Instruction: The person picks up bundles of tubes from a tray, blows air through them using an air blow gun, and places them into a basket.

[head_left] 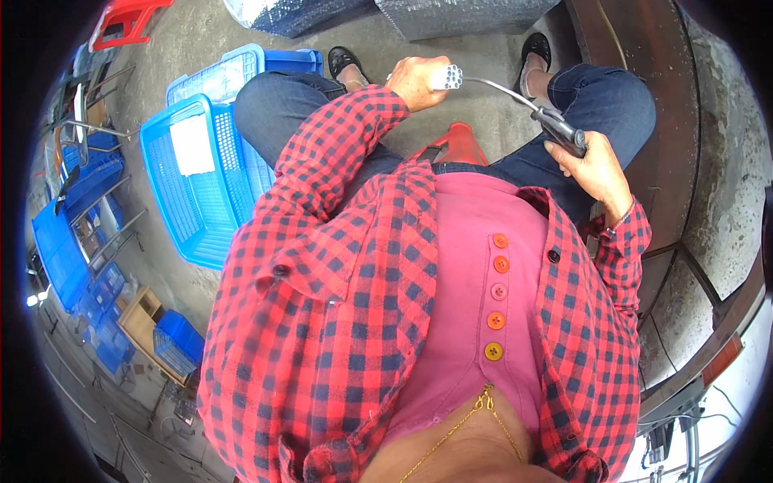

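Note:
My left hand (415, 83) is closed around a small white piece (448, 77) whose end face shows several round holes. Most of that piece is hidden in the fingers. In my right hand (596, 169) is a black-handled tool (560, 131) with a thin, curved metal shaft (499, 86). The shaft runs left from the handle, and its tip is at or very near the holed end; whether it goes into a hole I cannot tell. Both hands are held out above my knees, the left one farther from my body.
Left of my knee stands a blue plastic basket (189, 181) with a white sheet on it, and another blue crate (290, 61) is behind. A red stool (459, 145) shows between my legs. Silvery wrapped bundles (467, 18) lie ahead. A brown metal structure (652, 145) borders the right.

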A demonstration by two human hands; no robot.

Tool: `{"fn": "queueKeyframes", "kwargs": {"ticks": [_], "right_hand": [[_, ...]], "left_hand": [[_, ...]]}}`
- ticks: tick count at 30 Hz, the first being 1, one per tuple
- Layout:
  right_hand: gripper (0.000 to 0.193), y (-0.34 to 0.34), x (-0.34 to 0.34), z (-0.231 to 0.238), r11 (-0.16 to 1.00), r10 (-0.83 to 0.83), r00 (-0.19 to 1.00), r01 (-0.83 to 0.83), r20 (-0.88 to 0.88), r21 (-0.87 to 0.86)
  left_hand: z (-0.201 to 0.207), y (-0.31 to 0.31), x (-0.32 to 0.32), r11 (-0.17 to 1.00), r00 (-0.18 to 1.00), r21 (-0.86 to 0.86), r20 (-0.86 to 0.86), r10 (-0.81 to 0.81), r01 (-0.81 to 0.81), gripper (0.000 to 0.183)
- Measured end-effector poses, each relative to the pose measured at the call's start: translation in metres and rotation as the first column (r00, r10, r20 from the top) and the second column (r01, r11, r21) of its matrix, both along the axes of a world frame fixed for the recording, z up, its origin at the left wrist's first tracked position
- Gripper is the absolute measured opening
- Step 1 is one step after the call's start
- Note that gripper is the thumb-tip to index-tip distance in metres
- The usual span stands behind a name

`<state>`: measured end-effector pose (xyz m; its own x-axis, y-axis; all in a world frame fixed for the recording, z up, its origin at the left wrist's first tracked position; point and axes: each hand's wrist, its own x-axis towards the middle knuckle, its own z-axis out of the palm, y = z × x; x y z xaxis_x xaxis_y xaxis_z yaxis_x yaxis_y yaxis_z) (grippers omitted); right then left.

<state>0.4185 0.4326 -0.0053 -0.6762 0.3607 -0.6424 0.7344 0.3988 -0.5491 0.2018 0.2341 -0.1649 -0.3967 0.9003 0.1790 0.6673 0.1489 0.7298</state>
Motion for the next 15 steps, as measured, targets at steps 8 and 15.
{"fn": "queueKeyframes", "kwargs": {"ticks": [8,15], "right_hand": [[0.034,-0.005,-0.002,0.009,0.997,0.070,0.997,-0.070,0.016,-0.012],[0.028,0.012,0.008,0.002,0.997,-0.070,0.998,0.070,0.003,-0.037]], "left_hand": [[-0.005,0.000,0.001,0.999,1.000,-0.045,-0.022,-0.004,0.003,0.013],[-0.002,0.001,-0.001,1.000,1.000,0.001,0.002,0.027,-0.027,0.014]]}}
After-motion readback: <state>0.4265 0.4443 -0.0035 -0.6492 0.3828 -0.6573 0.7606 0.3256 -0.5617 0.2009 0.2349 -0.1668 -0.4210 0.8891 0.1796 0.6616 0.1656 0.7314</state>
